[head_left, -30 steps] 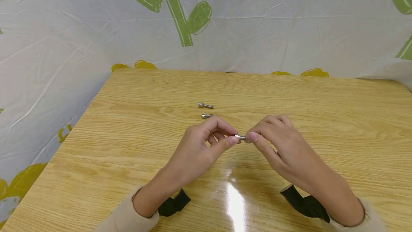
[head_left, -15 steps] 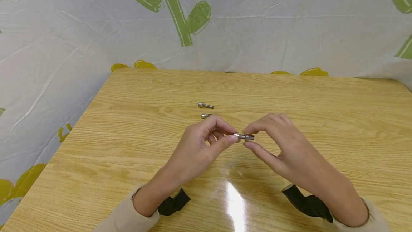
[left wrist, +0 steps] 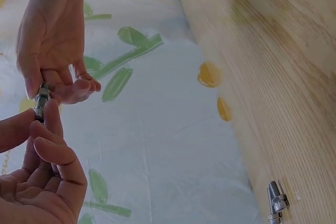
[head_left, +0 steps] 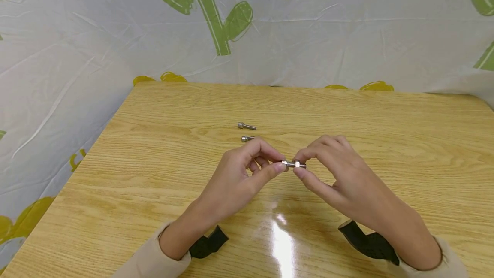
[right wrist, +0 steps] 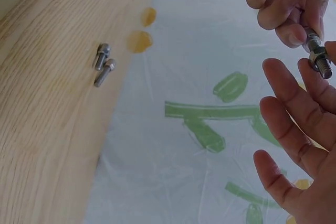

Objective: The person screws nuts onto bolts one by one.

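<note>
My left hand (head_left: 243,183) pinches the head end of a small silver bolt (head_left: 291,164) between thumb and index finger. The bolt lies roughly level above the table, its threaded end pointing right. A hex nut (head_left: 297,164) sits partway along the thread, with the bolt's tip showing past it. My right hand (head_left: 343,177) holds the nut between thumb and index fingertip. In the right wrist view the nut (right wrist: 318,57) is around the thread, and the other right fingers are spread. The left fingers mostly hide the bolt head.
Two more silver bolts, a far one (head_left: 247,126) and a nearer one (head_left: 247,139), lie on the wooden table (head_left: 154,140) beyond the left hand, which partly covers the nearer. A white patterned cloth (head_left: 289,46) hangs behind the table. Black straps (head_left: 210,243) sit at both wrists.
The right thumb and index finger first covered the nut, then parted around it, and now meet it again. The nut shows a different face. The left hand stays almost still.
</note>
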The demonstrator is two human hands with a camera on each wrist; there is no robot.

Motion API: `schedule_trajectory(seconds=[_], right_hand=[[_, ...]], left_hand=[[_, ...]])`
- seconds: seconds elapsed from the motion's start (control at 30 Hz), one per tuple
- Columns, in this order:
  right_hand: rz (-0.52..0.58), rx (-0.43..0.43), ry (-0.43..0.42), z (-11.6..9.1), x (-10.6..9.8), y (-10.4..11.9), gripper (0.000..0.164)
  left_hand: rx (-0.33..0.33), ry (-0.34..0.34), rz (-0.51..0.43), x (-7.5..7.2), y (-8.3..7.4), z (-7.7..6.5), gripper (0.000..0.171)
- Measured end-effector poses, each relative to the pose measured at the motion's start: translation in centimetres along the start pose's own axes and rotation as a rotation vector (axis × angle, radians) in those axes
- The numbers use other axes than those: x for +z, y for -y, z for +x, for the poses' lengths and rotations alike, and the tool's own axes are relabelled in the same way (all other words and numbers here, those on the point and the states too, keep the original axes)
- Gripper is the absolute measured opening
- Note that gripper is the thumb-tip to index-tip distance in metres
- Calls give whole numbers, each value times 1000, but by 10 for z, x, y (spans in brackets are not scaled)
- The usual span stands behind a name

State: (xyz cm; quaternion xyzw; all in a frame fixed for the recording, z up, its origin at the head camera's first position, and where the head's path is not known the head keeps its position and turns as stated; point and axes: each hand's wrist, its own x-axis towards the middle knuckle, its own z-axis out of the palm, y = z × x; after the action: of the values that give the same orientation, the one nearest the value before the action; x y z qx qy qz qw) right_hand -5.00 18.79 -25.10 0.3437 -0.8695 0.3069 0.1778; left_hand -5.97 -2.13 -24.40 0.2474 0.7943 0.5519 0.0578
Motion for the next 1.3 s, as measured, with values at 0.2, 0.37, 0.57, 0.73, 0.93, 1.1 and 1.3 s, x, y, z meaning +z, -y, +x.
schedule_trajectory(seconds=[0.2, 0.37, 0.57, 0.73, 0.93, 1.1, 1.3], right_hand=[[-21, 38, 36, 0, 0, 0, 5], [-21, 49, 46, -1, -2, 0, 11], [-43, 52, 52, -2, -5, 1, 22], [-32, 32, 37, -1, -4, 1, 31], [0, -72, -26, 1, 1, -2, 18], [0, -79, -37, 1, 1, -2, 24], [-17, -41, -11, 0, 0, -1, 12]], left_hand=[[4, 7, 1, 1, 0, 0, 8], [6, 5, -2, 2, 0, 0, 8], [1, 4, 9, 0, 0, 0, 10], [-6, 6, 10, 0, 1, 0, 10], [-10, 3, -6, 0, 1, 0, 10], [-10, 1, -9, 0, 1, 0, 10], [7, -14, 11, 1, 1, 0, 7]])
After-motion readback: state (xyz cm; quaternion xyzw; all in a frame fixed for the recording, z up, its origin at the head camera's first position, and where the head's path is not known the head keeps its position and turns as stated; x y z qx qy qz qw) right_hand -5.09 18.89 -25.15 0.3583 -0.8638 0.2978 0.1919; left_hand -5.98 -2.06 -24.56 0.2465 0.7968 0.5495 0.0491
